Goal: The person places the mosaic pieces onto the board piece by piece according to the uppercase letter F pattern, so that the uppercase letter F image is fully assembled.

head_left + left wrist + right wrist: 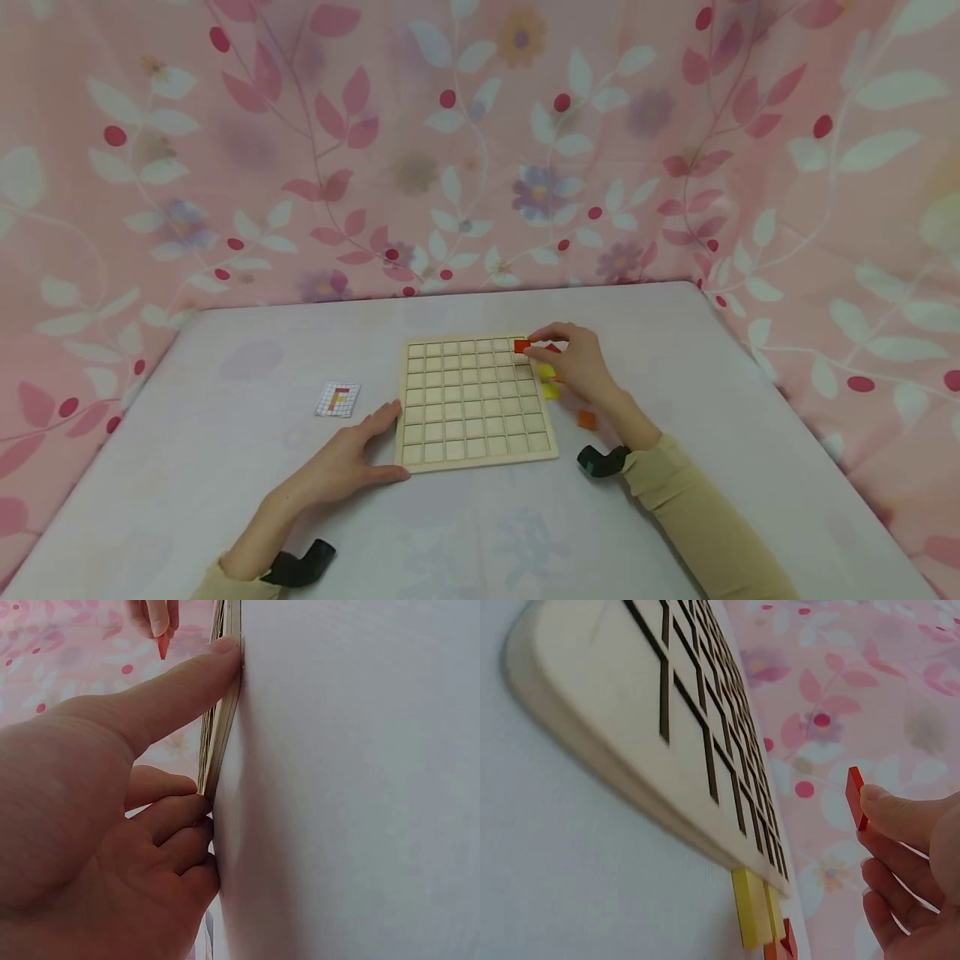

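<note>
A pale wooden grid board (480, 462) lies flat on the table. Pinched between thumb and fingertips of my right hand (585, 358) is a small red square tile (521, 346), over the board's far right corner. In the right wrist view this tile (855, 799) is held raised above the board's surface. My left hand (337, 458) rests at the board's left side, thumb at the near left corner and fingertips against the left edge. The left wrist view shows the thumb (180, 694) stretched along the board's rim (225, 727).
Yellow tiles (551, 391) lie along the board's right edge, with a red piece (553, 347) partly behind the right hand. An orange tile (587, 420) sits nearer me. Left of the board is a small pattern card (337, 400). Floral cloth (480, 167) hangs behind the table.
</note>
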`<action>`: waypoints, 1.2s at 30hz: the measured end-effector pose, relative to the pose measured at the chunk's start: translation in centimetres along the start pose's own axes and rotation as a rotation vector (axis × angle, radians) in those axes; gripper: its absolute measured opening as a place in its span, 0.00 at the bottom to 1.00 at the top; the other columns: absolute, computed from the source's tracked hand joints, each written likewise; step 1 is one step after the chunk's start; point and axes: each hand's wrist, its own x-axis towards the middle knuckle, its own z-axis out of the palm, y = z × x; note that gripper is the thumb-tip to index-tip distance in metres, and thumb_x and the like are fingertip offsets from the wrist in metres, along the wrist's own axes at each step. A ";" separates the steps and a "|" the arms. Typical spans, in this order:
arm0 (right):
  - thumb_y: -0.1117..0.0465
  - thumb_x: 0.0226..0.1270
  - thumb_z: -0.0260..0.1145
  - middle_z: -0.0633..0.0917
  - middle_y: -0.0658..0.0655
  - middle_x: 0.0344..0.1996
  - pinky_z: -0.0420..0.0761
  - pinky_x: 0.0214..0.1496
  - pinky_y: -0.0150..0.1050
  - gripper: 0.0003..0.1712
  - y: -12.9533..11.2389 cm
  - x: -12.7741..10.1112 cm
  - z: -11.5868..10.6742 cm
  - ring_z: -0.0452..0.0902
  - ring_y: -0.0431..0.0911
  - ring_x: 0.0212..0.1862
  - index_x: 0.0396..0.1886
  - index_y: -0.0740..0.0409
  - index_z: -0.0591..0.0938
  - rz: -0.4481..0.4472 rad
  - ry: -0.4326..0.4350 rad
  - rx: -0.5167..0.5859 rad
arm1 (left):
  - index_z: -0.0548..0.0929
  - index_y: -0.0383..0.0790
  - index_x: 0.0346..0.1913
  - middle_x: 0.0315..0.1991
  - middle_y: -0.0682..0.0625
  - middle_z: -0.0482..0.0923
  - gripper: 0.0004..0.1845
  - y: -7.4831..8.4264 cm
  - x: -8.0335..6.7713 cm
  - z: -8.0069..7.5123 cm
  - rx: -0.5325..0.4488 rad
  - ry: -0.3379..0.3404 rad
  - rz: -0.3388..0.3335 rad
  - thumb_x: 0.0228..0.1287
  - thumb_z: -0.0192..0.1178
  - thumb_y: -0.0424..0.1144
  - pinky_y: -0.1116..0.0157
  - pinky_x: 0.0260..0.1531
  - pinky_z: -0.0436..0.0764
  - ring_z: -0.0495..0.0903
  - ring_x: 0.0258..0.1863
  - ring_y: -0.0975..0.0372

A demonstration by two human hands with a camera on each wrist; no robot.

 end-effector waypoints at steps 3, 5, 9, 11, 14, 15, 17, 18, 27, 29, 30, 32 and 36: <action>0.53 0.53 0.73 0.84 0.48 0.38 0.74 0.52 0.50 0.12 -0.6 0.5 1.3 0.75 0.50 0.48 0.36 0.50 0.85 -0.013 -0.001 0.005 | 0.55 0.46 0.73 0.73 0.49 0.53 0.54 0.1 0.1 0.1 0.000 -0.009 -0.004 0.44 0.70 0.60 0.49 0.68 0.54 0.50 0.72 0.52; 0.54 0.54 0.73 0.85 0.49 0.37 0.74 0.52 0.50 0.11 -1.2 1.0 2.2 0.75 0.49 0.47 0.36 0.51 0.85 -0.027 -0.006 0.008 | 0.55 0.46 0.73 0.73 0.48 0.54 0.55 0.1 0.1 0.1 0.001 -0.007 -0.003 0.44 0.70 0.60 0.49 0.68 0.54 0.51 0.72 0.52; 0.54 0.54 0.73 0.86 0.50 0.35 0.75 0.53 0.46 0.10 -2.0 1.9 3.7 0.75 0.46 0.45 0.34 0.52 0.86 -0.051 -0.018 -0.008 | 0.56 0.45 0.73 0.72 0.47 0.54 0.55 0.1 0.0 0.0 0.010 0.000 -0.006 0.44 0.70 0.60 0.48 0.67 0.55 0.51 0.72 0.51; 0.54 0.54 0.73 0.86 0.49 0.34 0.75 0.51 0.44 0.11 -2.2 2.1 4.3 0.75 0.46 0.45 0.34 0.53 0.86 -0.037 -0.023 -0.009 | 0.56 0.46 0.73 0.72 0.48 0.54 0.55 0.1 0.0 -0.1 0.016 0.001 -0.009 0.44 0.70 0.60 0.48 0.68 0.55 0.51 0.72 0.51; 0.53 0.54 0.73 0.85 0.48 0.34 0.75 0.49 0.41 0.11 -2.1 2.1 4.9 0.75 0.46 0.44 0.35 0.52 0.86 0.004 -0.027 -0.007 | 0.55 0.47 0.73 0.73 0.48 0.53 0.54 0.0 0.0 0.0 0.016 -0.004 -0.001 0.44 0.70 0.60 0.48 0.68 0.54 0.51 0.72 0.51; 0.54 0.54 0.73 0.85 0.48 0.34 0.75 0.48 0.40 0.10 -2.1 2.1 5.0 0.75 0.45 0.43 0.34 0.52 0.86 0.018 -0.029 -0.004 | 0.55 0.47 0.73 0.73 0.49 0.53 0.54 0.0 0.1 0.0 0.012 -0.006 -0.001 0.44 0.70 0.60 0.48 0.68 0.54 0.50 0.72 0.52; 0.54 0.54 0.73 0.85 0.48 0.34 0.76 0.45 0.39 0.10 -1.8 2.0 5.2 0.76 0.45 0.41 0.34 0.52 0.86 0.040 -0.035 -0.004 | 0.55 0.47 0.73 0.73 0.49 0.53 0.54 -0.1 0.1 0.0 0.005 -0.011 0.000 0.45 0.70 0.60 0.48 0.68 0.53 0.50 0.72 0.52; 0.54 0.54 0.73 0.85 0.48 0.34 0.76 0.44 0.39 0.10 -1.7 2.0 5.3 0.76 0.45 0.40 0.34 0.52 0.86 0.054 -0.040 -0.001 | 0.55 0.47 0.73 0.73 0.49 0.53 0.54 -0.1 0.2 0.0 0.004 -0.012 0.001 0.45 0.70 0.60 0.49 0.68 0.53 0.50 0.72 0.52; 0.51 0.50 0.75 0.84 0.44 0.30 0.76 0.40 0.36 0.11 -0.3 1.9 6.1 0.76 0.42 0.36 0.32 0.48 0.85 0.100 -0.013 -0.005 | 0.55 0.46 0.73 0.73 0.49 0.53 0.54 0.2 0.2 -0.2 0.005 -0.012 0.003 0.45 0.70 0.59 0.49 0.68 0.55 0.50 0.72 0.53; 0.52 0.51 0.75 0.84 0.44 0.30 0.76 0.40 0.36 0.10 0.1 1.9 6.3 0.76 0.41 0.36 0.32 0.48 0.85 0.089 -0.006 -0.007 | 0.55 0.46 0.73 0.73 0.49 0.53 0.54 0.3 0.2 -0.2 0.006 -0.013 0.002 0.45 0.71 0.58 0.49 0.68 0.55 0.50 0.72 0.53; 0.53 0.51 0.75 0.85 0.44 0.30 0.76 0.40 0.36 0.10 0.2 1.9 6.3 0.77 0.41 0.36 0.32 0.48 0.86 0.084 -0.004 -0.002 | 0.55 0.45 0.73 0.73 0.49 0.53 0.54 0.3 0.2 -0.2 0.005 -0.013 0.002 0.45 0.71 0.58 0.49 0.68 0.55 0.50 0.72 0.53; 0.54 0.51 0.75 0.85 0.44 0.31 0.77 0.41 0.36 0.10 0.5 1.8 6.5 0.77 0.41 0.36 0.33 0.49 0.86 0.079 0.000 0.004 | 0.55 0.45 0.73 0.73 0.49 0.53 0.54 0.3 0.1 -0.2 0.003 -0.013 0.000 0.45 0.71 0.57 0.49 0.68 0.54 0.50 0.72 0.52; 0.56 0.51 0.75 0.85 0.46 0.32 0.77 0.44 0.37 0.10 0.7 1.8 6.8 0.77 0.41 0.37 0.33 0.51 0.86 0.067 0.002 0.019 | 0.55 0.45 0.73 0.73 0.48 0.53 0.54 0.4 0.0 -0.2 -0.004 -0.015 -0.002 0.45 0.71 0.58 0.48 0.68 0.54 0.50 0.72 0.51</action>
